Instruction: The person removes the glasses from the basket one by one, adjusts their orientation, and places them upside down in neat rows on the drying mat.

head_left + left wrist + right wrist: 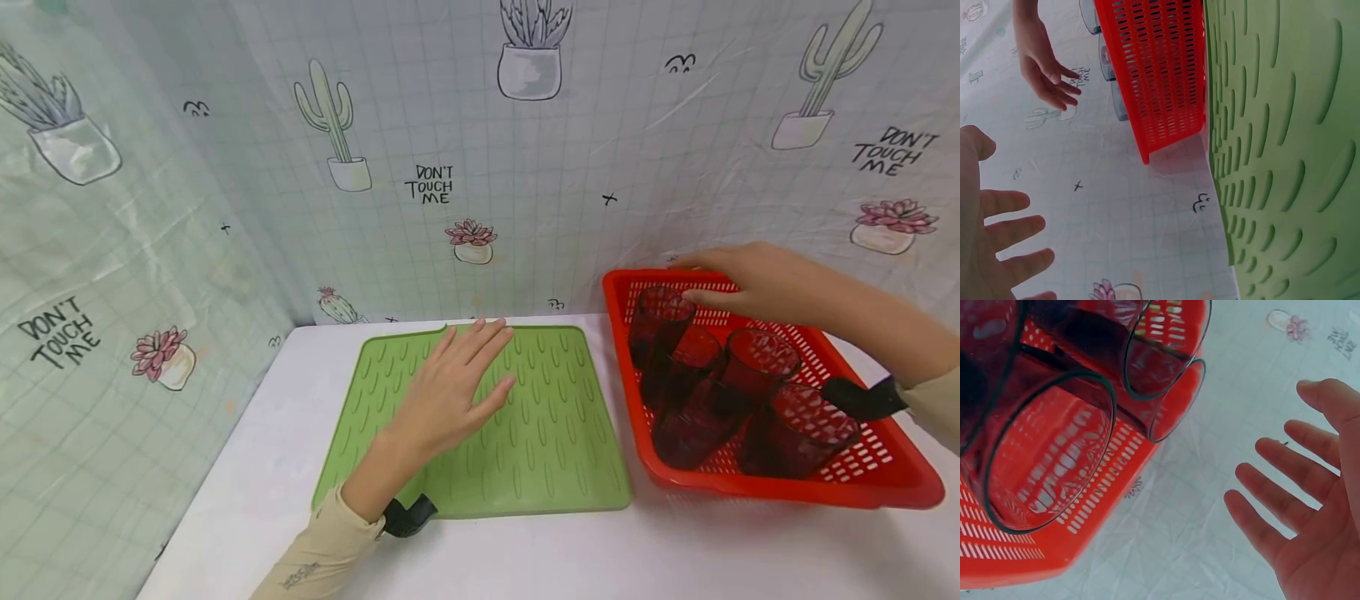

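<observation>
A red plastic basket (621, 333) on the right holds several dark, see-through drinking glasses (761, 358), standing tilted against one another. Above the basket's back part hovers my right hand (738, 275), fingers extended and holding nothing. In the right wrist view that hand (1310, 506) is spread apart from the glass rims (1113, 419). My left hand (453, 387) is held over a green ridged drying mat (555, 450), its fingers straight and nothing in them. The left wrist view shows this hand (1004, 244) raised clear of the mat (1297, 156).
A white table (525, 554) bears the mat and, to its right, the basket. Behind and to the left hangs a pale sheet (247, 208) printed with potted cacti and words. The basket's left rim stands close to the mat's right edge.
</observation>
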Demonstrator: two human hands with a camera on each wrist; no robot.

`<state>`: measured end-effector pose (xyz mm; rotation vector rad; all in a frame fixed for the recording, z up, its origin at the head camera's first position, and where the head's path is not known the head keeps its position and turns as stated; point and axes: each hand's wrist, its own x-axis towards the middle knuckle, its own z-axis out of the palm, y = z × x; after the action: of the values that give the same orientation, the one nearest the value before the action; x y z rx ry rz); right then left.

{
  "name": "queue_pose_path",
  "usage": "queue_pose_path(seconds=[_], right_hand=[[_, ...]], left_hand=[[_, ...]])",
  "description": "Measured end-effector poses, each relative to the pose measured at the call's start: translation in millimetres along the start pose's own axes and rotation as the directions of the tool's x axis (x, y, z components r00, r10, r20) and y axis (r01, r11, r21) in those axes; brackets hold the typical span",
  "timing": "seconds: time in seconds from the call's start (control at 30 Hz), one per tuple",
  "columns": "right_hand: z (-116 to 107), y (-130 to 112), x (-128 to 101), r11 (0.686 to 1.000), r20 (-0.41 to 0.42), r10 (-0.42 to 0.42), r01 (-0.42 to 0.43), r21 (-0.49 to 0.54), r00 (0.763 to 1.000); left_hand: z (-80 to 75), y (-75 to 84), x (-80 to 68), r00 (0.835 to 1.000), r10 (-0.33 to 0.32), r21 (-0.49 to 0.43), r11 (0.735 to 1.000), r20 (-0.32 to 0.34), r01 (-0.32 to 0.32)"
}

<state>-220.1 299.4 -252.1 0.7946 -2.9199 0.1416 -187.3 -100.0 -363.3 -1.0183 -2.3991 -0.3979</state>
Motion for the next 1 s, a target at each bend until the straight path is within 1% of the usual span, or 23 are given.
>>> queue_pose_path(seconds=[0.1,0.27,0.4,0.53,0.63,0.77,0.9,1.0], right_hand=[[2,4,10,0.999,0.031,-0.015,0.014,0.028,0.999],[5,13,29,0.997,0.110,-0.030,0.022,0.078,0.994],[9,22,43,0.997,0.185,-0.038,0.024,0.075,0.982],[14,27,55,0.997,0.258,-0.031,0.010,0.081,0.966],[19,29,60,0.996,0.299,-0.016,-0.011,0.086,0.954],[23,30,64,0.997,0.320,0.013,-0.036,0.064,0.947],[27,29,67,0.989,0.364,0.060,-0.104,0.103,0.929],[30,28,70,0.975,0.410,0.084,-0.159,0.153,0.908]], left_hand=[[-0.5,-0.4,-0.5,1.000,-0.004,-0.016,1.000,-0.004,0.004],[-1.2,-1.1,1.3,1.000,0.018,-0.010,1.000,-0.001,-0.018],[-1.8,-0.9,3.1,0.999,0.032,-0.001,1.000,0.006,-0.032],[-2.2,-0.3,3.8,0.999,0.032,0.001,0.999,0.026,-0.032],[-0.9,-0.7,3.4,0.999,0.037,0.003,0.999,0.036,-0.037],[0.8,-1.6,3.3,0.998,0.041,0.001,0.999,0.037,-0.041],[1.2,-2.2,4.2,0.998,0.041,0.001,0.999,0.043,-0.042],[1.5,-2.2,4.8,0.998,0.042,0.000,0.999,0.055,-0.042]])
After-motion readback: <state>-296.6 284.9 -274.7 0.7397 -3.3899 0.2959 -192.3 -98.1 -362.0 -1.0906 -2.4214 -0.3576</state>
